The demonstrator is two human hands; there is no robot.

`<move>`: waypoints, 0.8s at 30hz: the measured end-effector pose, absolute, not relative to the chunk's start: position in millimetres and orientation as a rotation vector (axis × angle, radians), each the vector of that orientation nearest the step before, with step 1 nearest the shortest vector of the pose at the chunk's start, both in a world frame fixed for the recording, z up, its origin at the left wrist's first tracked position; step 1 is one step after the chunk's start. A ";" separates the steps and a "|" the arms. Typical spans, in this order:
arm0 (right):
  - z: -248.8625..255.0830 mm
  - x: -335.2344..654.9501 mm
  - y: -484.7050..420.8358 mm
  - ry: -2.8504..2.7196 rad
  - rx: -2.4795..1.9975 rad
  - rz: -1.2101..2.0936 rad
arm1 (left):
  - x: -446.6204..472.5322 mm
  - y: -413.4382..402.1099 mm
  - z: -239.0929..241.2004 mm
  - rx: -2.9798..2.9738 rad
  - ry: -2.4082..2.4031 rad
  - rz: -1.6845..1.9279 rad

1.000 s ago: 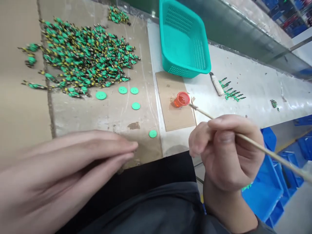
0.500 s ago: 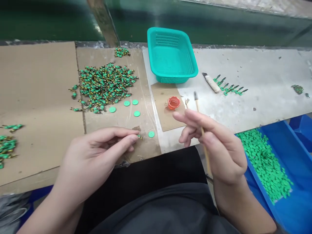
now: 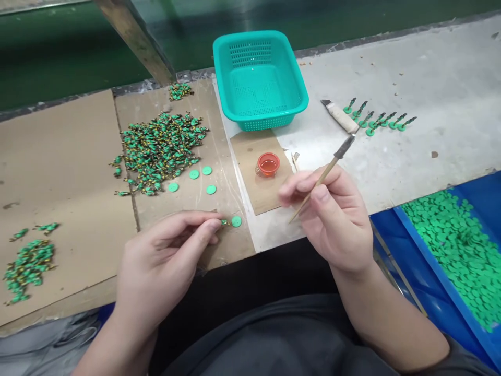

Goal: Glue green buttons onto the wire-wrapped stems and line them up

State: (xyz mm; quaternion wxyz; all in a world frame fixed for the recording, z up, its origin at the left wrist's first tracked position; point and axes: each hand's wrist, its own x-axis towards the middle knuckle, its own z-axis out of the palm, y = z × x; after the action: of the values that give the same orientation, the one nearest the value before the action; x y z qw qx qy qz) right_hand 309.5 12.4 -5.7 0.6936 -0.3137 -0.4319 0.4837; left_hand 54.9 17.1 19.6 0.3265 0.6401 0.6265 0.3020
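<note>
As left hand (image 3: 164,256) stays, brush (image 3: 327,168) tilted rightward

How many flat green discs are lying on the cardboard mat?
5. Four discs lie beside the pile of green-and-yellow pieces; the fifth lies at the fingertips of the left hand. More may hide under the pile.

Dark grey top (image 3: 274,339) with a long sleeve (image 3: 465,360) on the right arm, black fabric (image 3: 254,271) over the lap
</note>
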 end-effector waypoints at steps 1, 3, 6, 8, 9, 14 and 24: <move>-8.7 310.7 13.5 -0.959 -0.720 1.039 | 55.5 16.6 18.7 1.688 1.643 0.798; -14.3 313.9 14.3 -0.957 -0.749 1.002 | 57.3 15.6 17.1 1.742 1.639 0.812; -18.5 316.9 13.0 -0.944 -0.757 1.021 | 60.4 14.2 15.1 1.855 1.628 0.819; -18.2 317.0 12.1 -0.933 -0.752 1.026 | 61.7 13.4 14.1 1.928 1.622 0.816; -17.4 316.6 11.8 -0.933 -0.750 1.026 | 62.2 13.1 13.8 1.952 1.626 0.815; -14.3 314.9 11.0 -0.954 -0.786 0.996 | 64.4 12.6 15.5 2.000 1.628 0.801; -13.9 313.9 9.7 -0.942 -0.762 0.997 | 63.8 15.4 18.1 2.089 1.595 0.765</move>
State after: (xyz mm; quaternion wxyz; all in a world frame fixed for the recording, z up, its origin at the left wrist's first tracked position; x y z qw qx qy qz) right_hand 313.9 9.7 -13.9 0.7076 -0.3430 -0.4243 0.4490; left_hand 63.8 15.4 18.1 0.2006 0.7477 0.5708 0.2736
